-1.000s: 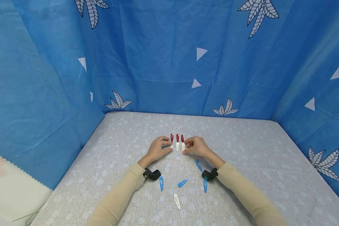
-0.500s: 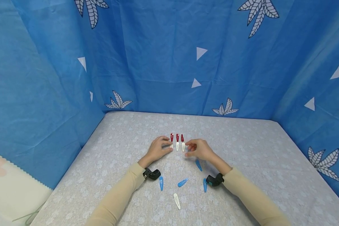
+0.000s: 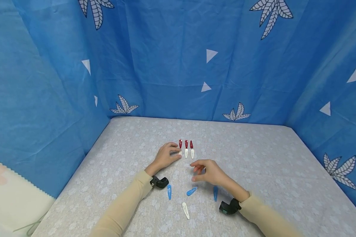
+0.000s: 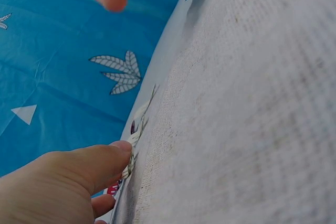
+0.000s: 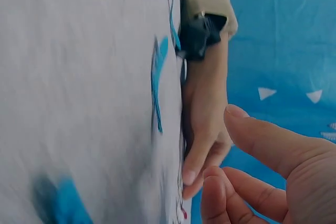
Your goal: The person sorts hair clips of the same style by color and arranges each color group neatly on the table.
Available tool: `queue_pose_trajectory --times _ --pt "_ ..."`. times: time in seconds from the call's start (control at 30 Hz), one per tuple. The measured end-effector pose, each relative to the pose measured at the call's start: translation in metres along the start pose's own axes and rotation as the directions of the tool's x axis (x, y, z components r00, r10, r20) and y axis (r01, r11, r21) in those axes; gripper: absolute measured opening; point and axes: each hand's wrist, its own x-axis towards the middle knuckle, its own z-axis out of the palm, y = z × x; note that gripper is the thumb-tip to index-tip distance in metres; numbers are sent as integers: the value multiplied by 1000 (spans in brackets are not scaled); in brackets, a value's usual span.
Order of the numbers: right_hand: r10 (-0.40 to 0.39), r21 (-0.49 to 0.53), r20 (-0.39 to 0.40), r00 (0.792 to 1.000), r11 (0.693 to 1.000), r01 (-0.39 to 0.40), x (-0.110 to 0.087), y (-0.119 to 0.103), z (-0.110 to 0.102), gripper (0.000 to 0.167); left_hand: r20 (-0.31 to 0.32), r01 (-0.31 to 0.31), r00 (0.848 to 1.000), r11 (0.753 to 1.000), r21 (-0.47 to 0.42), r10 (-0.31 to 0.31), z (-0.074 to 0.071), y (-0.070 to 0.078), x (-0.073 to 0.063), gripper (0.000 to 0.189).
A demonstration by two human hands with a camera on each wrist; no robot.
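Three red hair clips (image 3: 186, 144) lie in a row, with a white hair clip below each. My left hand (image 3: 165, 155) holds the leftmost white hair clip (image 3: 180, 152) between thumb and fingers, partly covering it. Beside it lie the middle white clip (image 3: 186, 153) and the right white clip (image 3: 192, 154). Nearer me, my right hand (image 3: 211, 171) hovers over the table, thumb and fingers apart, holding nothing. It hides one blue clip in the head view; a blurred blue clip (image 5: 71, 203) shows in the right wrist view.
Closer to me lie a left blue clip (image 3: 169, 192), a slanted blue clip (image 3: 192, 191), a right blue clip (image 3: 215, 193) and a loose white clip (image 3: 185, 210). A patterned grey cloth (image 3: 249, 158) covers the table. Blue curtains (image 3: 172, 65) enclose the back and sides.
My right hand has let go of the right white clip and come back toward me, over a blue clip. The left hand has stayed in place.
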Motion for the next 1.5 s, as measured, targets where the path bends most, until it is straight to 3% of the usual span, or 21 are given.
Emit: queue_pose_trajectory --times 0.2,0.33,0.5,0.73,0.9,1.27,1.5 --pt "-71 64 89 993 996 65 -17 -10 13 51 -6 -14 1000 1000 0 14 0 0 -1 29" --pt "-79 124 141 987 990 61 -29 -16 21 51 6 -5 1000 1000 -5 5 0 0 -1 30" --pt "-92 172 183 979 983 60 -41 -18 28 51 7 -7 1000 1000 0 7 0 -1 0 30" --pt "-169 201 220 961 972 125 -46 -16 36 52 -2 -19 1000 1000 0 19 0 -1 0 30" --pt "-210 161 237 949 971 175 -47 -15 43 51 -4 -24 1000 1000 7 24 1 -2 0 30" --pt "-297 10 194 935 954 301 -47 -17 50 52 7 -13 1000 1000 6 13 0 -2 1 30" --pt "-302 -46 204 931 947 318 -48 -19 51 50 2 -14 1000 1000 4 14 0 -1 0 30"
